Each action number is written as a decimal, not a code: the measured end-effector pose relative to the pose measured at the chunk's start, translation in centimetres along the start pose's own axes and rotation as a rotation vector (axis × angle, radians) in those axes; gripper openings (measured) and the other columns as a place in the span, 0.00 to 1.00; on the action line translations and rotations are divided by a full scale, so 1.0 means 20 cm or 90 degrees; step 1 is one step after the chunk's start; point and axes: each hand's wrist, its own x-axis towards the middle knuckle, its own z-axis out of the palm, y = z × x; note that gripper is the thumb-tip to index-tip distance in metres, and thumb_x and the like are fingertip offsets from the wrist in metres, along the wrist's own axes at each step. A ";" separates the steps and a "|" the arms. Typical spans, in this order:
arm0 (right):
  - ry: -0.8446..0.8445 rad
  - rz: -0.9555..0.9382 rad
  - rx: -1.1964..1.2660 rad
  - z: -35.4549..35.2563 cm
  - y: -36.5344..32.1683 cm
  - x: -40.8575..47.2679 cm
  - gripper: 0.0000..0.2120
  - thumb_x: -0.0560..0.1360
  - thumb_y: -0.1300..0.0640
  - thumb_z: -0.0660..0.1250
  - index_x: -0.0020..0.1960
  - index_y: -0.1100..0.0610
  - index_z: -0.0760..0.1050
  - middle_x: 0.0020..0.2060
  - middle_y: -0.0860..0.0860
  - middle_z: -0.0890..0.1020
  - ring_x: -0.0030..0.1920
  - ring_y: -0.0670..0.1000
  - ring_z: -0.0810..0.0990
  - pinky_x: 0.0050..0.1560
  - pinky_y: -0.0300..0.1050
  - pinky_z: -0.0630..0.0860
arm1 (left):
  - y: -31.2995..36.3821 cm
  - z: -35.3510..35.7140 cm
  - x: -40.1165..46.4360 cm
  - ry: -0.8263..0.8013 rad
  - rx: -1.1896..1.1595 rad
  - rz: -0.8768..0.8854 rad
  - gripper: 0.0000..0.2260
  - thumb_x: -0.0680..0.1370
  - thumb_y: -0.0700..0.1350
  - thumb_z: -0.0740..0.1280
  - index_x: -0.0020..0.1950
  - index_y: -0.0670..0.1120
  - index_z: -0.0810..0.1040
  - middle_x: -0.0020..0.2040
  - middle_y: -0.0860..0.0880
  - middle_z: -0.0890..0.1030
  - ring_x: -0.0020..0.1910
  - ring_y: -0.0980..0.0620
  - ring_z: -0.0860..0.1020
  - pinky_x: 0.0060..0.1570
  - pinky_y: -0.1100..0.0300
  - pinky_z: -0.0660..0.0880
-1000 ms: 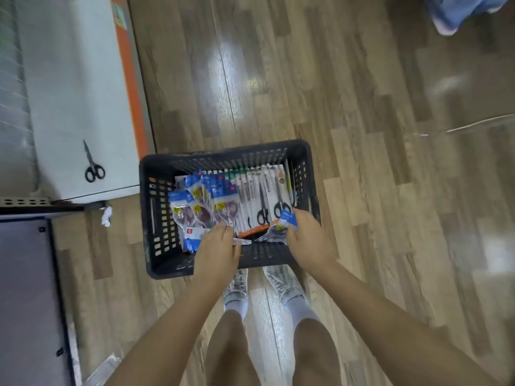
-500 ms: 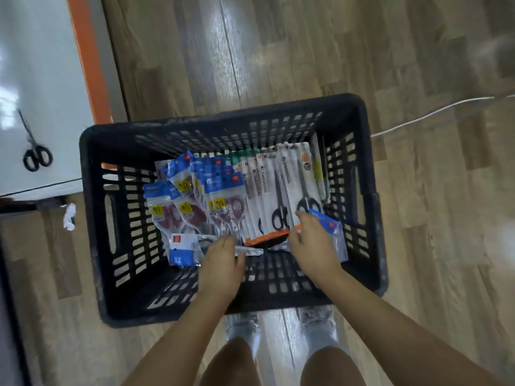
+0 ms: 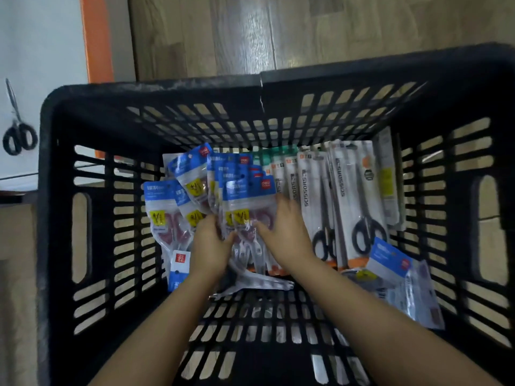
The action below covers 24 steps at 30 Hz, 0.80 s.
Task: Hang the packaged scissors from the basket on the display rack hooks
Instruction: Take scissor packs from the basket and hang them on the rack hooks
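While both arms reach down into it, the black slotted basket fills nearly the whole view, sitting on a wood floor that shows through its slots. Inside, packaged scissors lie in two groups against the far wall: a fanned heap of blue-topped packs on the left side, and a row of long white packs printed "SCISSORS" on the right. One more blue pack lies tilted by itself toward the right wall, and another lies face down at the heap's near-left edge. The blue packs are clear pouches with a blue header, a red logo square and a yellow label, and dark red handles show through the plastic. The white packs are tall cards, each with black-handled scissors pointing away and an orange strip at the near end. The left hand rests on the lower part of the blue heap, its fingers bent over the pouches; I cannot tell whether it actually grips one. The right hand lies flat with fingers spread and blurred, touching the seam where blue and white packs meet, holding nothing. Outside the basket, loose black scissors lie on a white surface with an orange edge.
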 end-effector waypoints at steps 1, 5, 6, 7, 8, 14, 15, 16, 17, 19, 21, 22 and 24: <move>0.016 0.011 0.006 0.02 0.00 0.01 0.26 0.73 0.54 0.69 0.67 0.58 0.65 0.61 0.55 0.71 0.63 0.54 0.69 0.58 0.47 0.71 | 0.00 0.01 0.02 0.008 -0.036 -0.025 0.12 0.73 0.40 0.71 0.52 0.47 0.71 0.45 0.49 0.77 0.46 0.50 0.76 0.46 0.56 0.74; 0.069 0.065 0.012 0.07 -0.02 0.04 0.30 0.71 0.51 0.73 0.67 0.60 0.65 0.62 0.56 0.71 0.64 0.55 0.68 0.63 0.48 0.68 | -0.01 0.02 0.04 0.003 -0.162 -0.125 0.13 0.74 0.36 0.70 0.55 0.42 0.69 0.37 0.51 0.71 0.36 0.54 0.72 0.37 0.67 0.70; 0.067 0.068 0.016 0.08 -0.02 0.04 0.28 0.70 0.51 0.73 0.64 0.60 0.67 0.60 0.55 0.73 0.63 0.55 0.70 0.61 0.47 0.69 | -0.01 0.01 0.04 -0.002 -0.175 -0.130 0.13 0.74 0.36 0.69 0.56 0.41 0.70 0.37 0.51 0.71 0.36 0.56 0.71 0.38 0.67 0.71; 0.060 0.076 0.043 0.08 -0.01 0.04 0.25 0.70 0.52 0.73 0.61 0.59 0.69 0.58 0.54 0.74 0.60 0.54 0.72 0.58 0.45 0.71 | -0.01 0.01 0.04 -0.006 -0.180 -0.132 0.13 0.75 0.35 0.69 0.57 0.40 0.70 0.38 0.51 0.72 0.36 0.57 0.72 0.39 0.67 0.71; 0.049 0.090 0.097 0.07 -0.01 0.04 0.20 0.70 0.53 0.73 0.58 0.58 0.70 0.54 0.52 0.76 0.56 0.52 0.74 0.53 0.43 0.72 | 0.00 0.01 0.04 -0.011 -0.187 -0.136 0.12 0.75 0.36 0.68 0.57 0.40 0.70 0.38 0.51 0.72 0.37 0.56 0.72 0.40 0.66 0.72; 0.010 0.131 0.357 -0.06 0.07 -0.04 0.13 0.76 0.61 0.67 0.56 0.55 0.67 0.40 0.38 0.74 0.40 0.35 0.73 0.33 0.22 0.69 | 0.03 0.02 0.04 0.005 -0.197 -0.167 0.14 0.74 0.43 0.71 0.55 0.42 0.71 0.38 0.51 0.72 0.40 0.53 0.72 0.44 0.59 0.69; 0.020 0.132 0.376 -0.08 0.08 -0.05 0.14 0.76 0.61 0.67 0.59 0.56 0.66 0.42 0.38 0.74 0.41 0.34 0.72 0.34 0.21 0.69 | 0.04 0.02 0.04 0.006 -0.198 -0.173 0.14 0.73 0.44 0.72 0.53 0.42 0.70 0.37 0.51 0.71 0.38 0.53 0.71 0.41 0.60 0.70; 0.030 0.129 0.386 -0.10 0.09 -0.05 0.15 0.76 0.62 0.66 0.60 0.56 0.66 0.43 0.39 0.74 0.42 0.33 0.72 0.35 0.20 0.68 | 0.05 0.02 0.04 0.007 -0.197 -0.173 0.15 0.73 0.44 0.72 0.52 0.42 0.69 0.36 0.51 0.69 0.36 0.54 0.70 0.37 0.61 0.69; 0.042 0.123 0.395 -0.12 0.09 -0.05 0.16 0.76 0.62 0.66 0.61 0.56 0.66 0.44 0.39 0.74 0.42 0.33 0.72 0.36 0.20 0.68 | 0.06 0.03 0.04 0.008 -0.197 -0.171 0.15 0.72 0.44 0.73 0.50 0.42 0.69 0.35 0.51 0.69 0.35 0.54 0.69 0.34 0.63 0.68; 0.076 0.110 0.397 -0.16 0.09 -0.04 0.16 0.76 0.61 0.67 0.60 0.55 0.66 0.45 0.40 0.74 0.44 0.36 0.74 0.40 0.24 0.70 | 0.08 0.04 0.03 0.010 -0.186 -0.158 0.14 0.72 0.43 0.73 0.49 0.42 0.69 0.35 0.51 0.70 0.34 0.54 0.70 0.32 0.67 0.67; 0.093 0.102 0.389 -0.22 0.09 -0.02 0.15 0.76 0.60 0.67 0.58 0.53 0.66 0.45 0.40 0.75 0.47 0.42 0.75 0.44 0.31 0.71 | 0.10 0.05 0.03 0.029 -0.157 -0.119 0.14 0.71 0.44 0.74 0.50 0.42 0.72 0.41 0.47 0.76 0.40 0.49 0.75 0.37 0.64 0.71; 0.090 0.096 0.383 -0.24 0.09 -0.01 0.14 0.76 0.59 0.67 0.57 0.52 0.66 0.45 0.40 0.75 0.47 0.42 0.75 0.45 0.32 0.72 | 0.11 0.05 0.03 0.045 -0.117 -0.092 0.15 0.71 0.45 0.74 0.53 0.42 0.74 0.47 0.44 0.77 0.46 0.46 0.77 0.42 0.60 0.73; 0.078 0.090 0.373 -0.27 0.10 0.01 0.14 0.76 0.59 0.67 0.57 0.51 0.65 0.44 0.38 0.74 0.45 0.39 0.75 0.41 0.26 0.71 | 0.13 0.06 0.02 0.095 -0.023 -0.057 0.20 0.72 0.47 0.73 0.61 0.41 0.74 0.59 0.41 0.73 0.56 0.44 0.74 0.52 0.52 0.73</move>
